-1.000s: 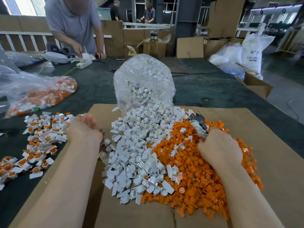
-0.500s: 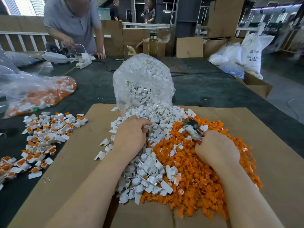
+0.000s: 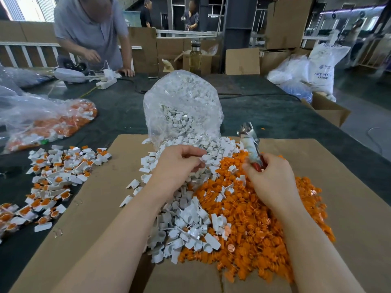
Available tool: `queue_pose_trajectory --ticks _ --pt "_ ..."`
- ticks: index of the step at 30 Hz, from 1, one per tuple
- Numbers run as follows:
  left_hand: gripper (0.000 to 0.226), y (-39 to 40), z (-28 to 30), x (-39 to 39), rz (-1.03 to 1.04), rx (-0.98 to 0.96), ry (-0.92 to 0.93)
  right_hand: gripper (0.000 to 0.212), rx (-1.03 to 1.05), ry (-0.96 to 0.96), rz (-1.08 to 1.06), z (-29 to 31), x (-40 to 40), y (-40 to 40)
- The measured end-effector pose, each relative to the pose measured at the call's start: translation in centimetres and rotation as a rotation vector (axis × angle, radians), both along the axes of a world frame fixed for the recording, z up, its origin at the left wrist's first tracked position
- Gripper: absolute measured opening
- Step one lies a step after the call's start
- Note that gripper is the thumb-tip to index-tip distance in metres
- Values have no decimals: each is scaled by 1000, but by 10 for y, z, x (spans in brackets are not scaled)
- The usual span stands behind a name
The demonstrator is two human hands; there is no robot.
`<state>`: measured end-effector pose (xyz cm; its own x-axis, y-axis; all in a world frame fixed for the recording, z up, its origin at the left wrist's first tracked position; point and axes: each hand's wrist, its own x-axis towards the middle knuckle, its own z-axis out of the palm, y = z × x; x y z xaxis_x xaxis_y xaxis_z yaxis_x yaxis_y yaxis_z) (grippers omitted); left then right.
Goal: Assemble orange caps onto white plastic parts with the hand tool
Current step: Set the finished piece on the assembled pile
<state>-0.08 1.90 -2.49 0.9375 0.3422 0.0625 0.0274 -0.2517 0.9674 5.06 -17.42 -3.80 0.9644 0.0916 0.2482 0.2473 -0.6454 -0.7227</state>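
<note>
Hand tool (image 3: 250,144) is clamped in right hand (image 3: 269,178) grip, centre-right; left hand (image 3: 177,163) fingers are curled into white parts (image 3: 190,218), hold unclear. Assembled pieces (image 3: 53,176) are piled left; large orange caps (image 3: 264,218) heap remains, so mostly undone.

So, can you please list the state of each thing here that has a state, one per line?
left hand: curled over the white parts, pinching at one.
right hand: grips the hand tool.
hand tool: held up, tip raised above the pile.
clear bag: open at the bottom, white parts spilling out.
white parts: loose heap, uncapped.
orange caps: loose heap.
finished pieces: capped, spread out on the left.
</note>
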Motion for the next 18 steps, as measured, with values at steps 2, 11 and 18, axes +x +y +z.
queue_pose_trajectory --ticks 2,11,18 --pt "27 -3 3 -1 -40 -22 4 6 134 -5 45 2 -2 1" --pt "11 -22 8 -3 34 -261 -34 10 298 -125 201 9 -16 11" --pt "4 -39 9 -8 43 -476 -59 9 330 -252 191 6 -22 23"
